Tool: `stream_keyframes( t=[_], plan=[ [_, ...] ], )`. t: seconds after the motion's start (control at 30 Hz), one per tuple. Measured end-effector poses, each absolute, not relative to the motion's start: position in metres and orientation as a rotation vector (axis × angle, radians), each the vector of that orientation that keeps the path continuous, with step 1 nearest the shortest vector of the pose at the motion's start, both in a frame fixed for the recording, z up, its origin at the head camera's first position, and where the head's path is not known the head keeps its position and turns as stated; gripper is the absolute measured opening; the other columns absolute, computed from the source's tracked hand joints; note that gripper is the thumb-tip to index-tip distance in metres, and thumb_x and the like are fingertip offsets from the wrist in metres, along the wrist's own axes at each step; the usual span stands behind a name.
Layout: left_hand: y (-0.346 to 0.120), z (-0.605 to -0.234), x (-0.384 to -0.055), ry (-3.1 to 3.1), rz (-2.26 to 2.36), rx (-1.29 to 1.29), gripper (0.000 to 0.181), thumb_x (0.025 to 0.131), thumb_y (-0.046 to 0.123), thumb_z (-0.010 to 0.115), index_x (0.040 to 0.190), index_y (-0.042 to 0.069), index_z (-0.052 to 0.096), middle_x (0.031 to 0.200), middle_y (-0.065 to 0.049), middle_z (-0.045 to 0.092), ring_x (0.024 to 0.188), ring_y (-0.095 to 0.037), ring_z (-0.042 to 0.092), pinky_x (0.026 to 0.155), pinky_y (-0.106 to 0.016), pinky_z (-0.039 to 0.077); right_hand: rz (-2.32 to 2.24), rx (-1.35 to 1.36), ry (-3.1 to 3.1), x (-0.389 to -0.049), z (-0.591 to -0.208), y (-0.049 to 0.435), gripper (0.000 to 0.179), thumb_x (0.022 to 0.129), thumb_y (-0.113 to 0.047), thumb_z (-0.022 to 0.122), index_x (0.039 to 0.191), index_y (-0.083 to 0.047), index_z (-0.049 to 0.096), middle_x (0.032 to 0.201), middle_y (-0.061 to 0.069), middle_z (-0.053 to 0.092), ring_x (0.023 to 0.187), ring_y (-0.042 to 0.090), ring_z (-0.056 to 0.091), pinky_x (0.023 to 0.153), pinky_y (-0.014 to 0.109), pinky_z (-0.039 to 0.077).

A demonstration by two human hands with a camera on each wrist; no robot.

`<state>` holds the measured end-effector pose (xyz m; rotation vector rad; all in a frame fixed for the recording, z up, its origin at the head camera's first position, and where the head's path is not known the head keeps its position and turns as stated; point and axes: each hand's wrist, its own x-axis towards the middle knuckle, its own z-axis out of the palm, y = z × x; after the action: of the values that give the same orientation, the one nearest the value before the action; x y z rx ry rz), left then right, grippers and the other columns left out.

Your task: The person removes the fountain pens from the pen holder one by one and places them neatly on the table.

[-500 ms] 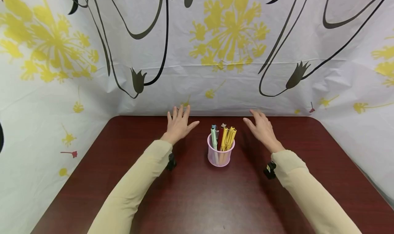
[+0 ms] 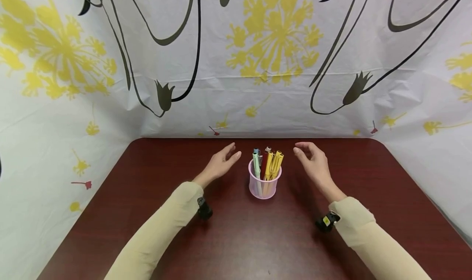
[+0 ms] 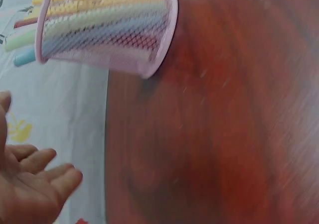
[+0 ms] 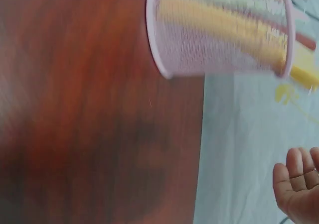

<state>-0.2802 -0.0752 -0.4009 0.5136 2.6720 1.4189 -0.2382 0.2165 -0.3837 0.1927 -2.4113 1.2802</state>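
A pink mesh pen holder [image 2: 262,189] stands upright on the dark red-brown table. In it are several pens: yellow pens [image 2: 273,165], a pale green pen [image 2: 256,165], a dark red one and a blue one. My left hand [image 2: 218,164] hovers to the left of the holder, apart from it, fingers loosely bent and holding nothing. On the other side my right hand [image 2: 316,165] is also empty, with relaxed fingers and thumb towards the holder. Both wrist views show the holder's mesh wall [image 3: 107,30] with a gap between it and each hand.
The table [image 2: 236,247] ends at a back edge against a white sheet [image 2: 221,87] printed with yellow flowers and dark stems. The sheet also hangs along both sides. A small black device [image 2: 204,208] sits on each wrist.
My left hand has turned, its spread fingers now bent and pointing more towards the holder. The right hand has drawn slightly nearer to me and its fingers have curved. The pen holder has stayed put.
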Motion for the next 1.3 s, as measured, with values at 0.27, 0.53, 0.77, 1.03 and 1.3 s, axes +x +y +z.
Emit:
stream_keyframes(
  t=[0.27, 0.53, 0.77, 1.03, 1.3],
  plan=[
    [-0.06, -0.413, -0.265, 2.319, 1.753, 0.631, 0.063, 0.092, 0.021, 0.061, 0.146, 0.007, 0.031, 0.145, -0.015, 0.041, 0.132, -0.03, 0.042, 0.107, -0.04, 0.039, 1.507, 0.254, -2.317, -0.222, -0.391, 0.196, 0.03, 0.09, -0.017, 0.065, 0.112, 0.003, 0.06, 0.099, 0.017, 0.063, 0.081, 0.0, 0.056, 0.07, 0.009, 0.047],
    [-0.042, -0.417, -0.257, 2.156, 1.797, 0.726, 0.08, 0.082, 0.006, 0.071, 0.148, 0.005, 0.025, 0.148, -0.017, 0.035, 0.135, -0.03, 0.037, 0.109, -0.038, 0.036, 1.59, 0.253, -2.295, -0.215, -0.39, 0.18, 0.028, 0.085, -0.006, 0.068, 0.108, 0.008, 0.057, 0.095, 0.019, 0.062, 0.078, 0.003, 0.055, 0.066, 0.011, 0.048],
    [-0.033, -0.423, -0.255, 2.18, 1.794, 0.669, 0.082, 0.077, 0.009, 0.077, 0.145, 0.01, 0.031, 0.144, -0.011, 0.043, 0.131, -0.025, 0.044, 0.107, -0.034, 0.04, 1.574, 0.225, -2.304, -0.21, -0.381, 0.171, 0.028, 0.082, 0.001, 0.069, 0.104, 0.012, 0.056, 0.093, 0.023, 0.062, 0.074, 0.004, 0.053, 0.062, 0.012, 0.046],
    [-0.033, -0.406, -0.243, 2.204, 1.752, 0.631, 0.08, 0.079, 0.009, 0.075, 0.145, 0.005, 0.03, 0.143, -0.015, 0.043, 0.133, -0.027, 0.041, 0.107, -0.037, 0.039, 1.541, 0.214, -2.311, -0.224, -0.399, 0.176, 0.027, 0.083, -0.007, 0.071, 0.104, 0.005, 0.058, 0.092, 0.019, 0.063, 0.076, 0.001, 0.053, 0.063, 0.012, 0.046],
    [-0.034, -0.396, -0.232, 2.229, 1.752, 0.641, 0.077, 0.081, 0.012, 0.074, 0.144, 0.002, 0.031, 0.144, -0.017, 0.041, 0.134, -0.029, 0.04, 0.108, -0.039, 0.037, 1.536, 0.172, -2.313, -0.225, -0.398, 0.175, 0.024, 0.083, -0.006, 0.07, 0.101, 0.004, 0.058, 0.09, 0.017, 0.063, 0.075, 0.0, 0.053, 0.063, 0.011, 0.045]
  ],
)
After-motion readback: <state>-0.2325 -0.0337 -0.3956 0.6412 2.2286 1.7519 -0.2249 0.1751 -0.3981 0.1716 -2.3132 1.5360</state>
